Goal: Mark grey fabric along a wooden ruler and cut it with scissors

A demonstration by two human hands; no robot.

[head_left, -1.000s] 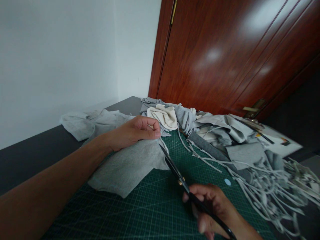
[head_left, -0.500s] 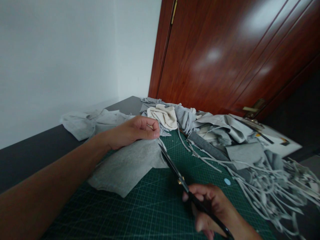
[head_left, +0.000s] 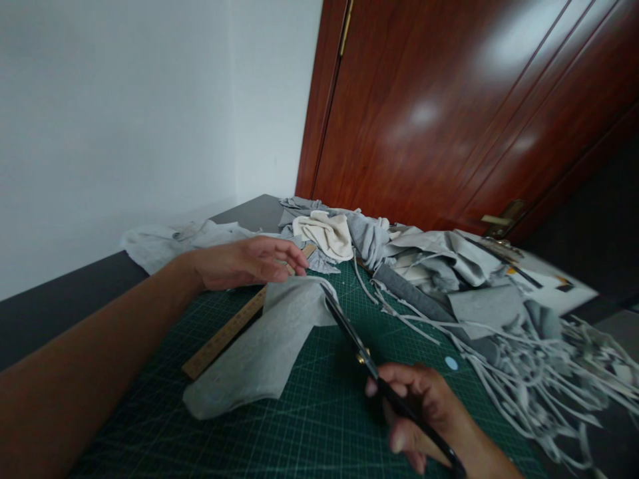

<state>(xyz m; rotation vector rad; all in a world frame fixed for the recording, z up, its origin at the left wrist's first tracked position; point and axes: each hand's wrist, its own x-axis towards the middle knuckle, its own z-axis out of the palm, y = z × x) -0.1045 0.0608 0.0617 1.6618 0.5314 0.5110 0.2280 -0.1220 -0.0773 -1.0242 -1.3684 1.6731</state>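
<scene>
My right hand (head_left: 424,416) is wrapped round the black handles of a pair of scissors (head_left: 357,346), their blades pointing up and away to the left. At the blade tips is the top right corner of a grey piece of fabric (head_left: 257,359), which droops toward me over the mat. My left hand (head_left: 254,261) hovers just above the fabric's far edge, its fingers loosely bent and apart, with nothing seen between them. A wooden ruler (head_left: 224,339) lies slantwise on the green cutting mat (head_left: 339,412), partly behind the fabric and my left hand.
Grey cloth pieces (head_left: 372,236) and a cream cloth (head_left: 327,234) are heaped along the back. Thin fabric strips (head_left: 529,379) tangle at the right. A pale round disc (head_left: 451,363) sits on the mat. Behind stand a white wall (head_left: 124,120) and a brown door (head_left: 424,113).
My left hand has loosened from the fabric and shifted slightly left. The fabric has swung and folded to the right, uncovering the wooden ruler. The scissors have barely moved.
</scene>
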